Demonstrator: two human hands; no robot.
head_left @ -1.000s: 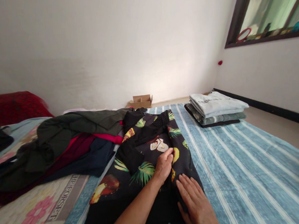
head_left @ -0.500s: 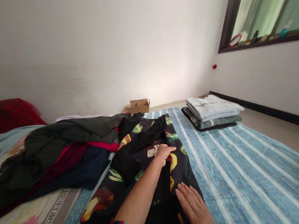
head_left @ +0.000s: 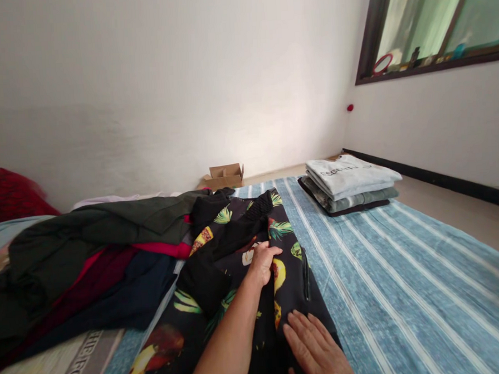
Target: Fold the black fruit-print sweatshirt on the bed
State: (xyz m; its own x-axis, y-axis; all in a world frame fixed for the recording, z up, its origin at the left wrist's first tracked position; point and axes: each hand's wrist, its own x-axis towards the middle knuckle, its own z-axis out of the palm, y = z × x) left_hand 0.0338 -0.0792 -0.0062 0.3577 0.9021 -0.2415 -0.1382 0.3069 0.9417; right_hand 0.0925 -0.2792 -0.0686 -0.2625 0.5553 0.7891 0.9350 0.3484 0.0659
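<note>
Printed garment [head_left: 253, 254] — black, with fruit and palm leaves; it lies spread lengthwise on the striped sheet [head_left: 405, 279], directly in front of you, its near end under your arms.

Left hand [head_left: 262, 261] — your arm reaches out over the garment; the fingers curl on a fold of the cloth near its middle, pinching it, though how firmly you cannot tell.

Right hand [head_left: 314, 348] — open, palm down, fingers spread flat on the garment's near right part, pressing the cloth against the sheet.

Loose pile [head_left: 90, 257] — dark green, red and navy clothes heaped to the left, its edge touching the garment's far left corner.

Folded stack [head_left: 350, 184] — a pale shirt on top of a grey-green one and a dark one, at the sheet's far right, well apart from your hands.

Box [head_left: 224, 176] — small cardboard, flaps open, on the floor by the wall beyond the sheet.

Window [head_left: 433, 21] — dark frame, upper right, small objects on its sill.
</note>
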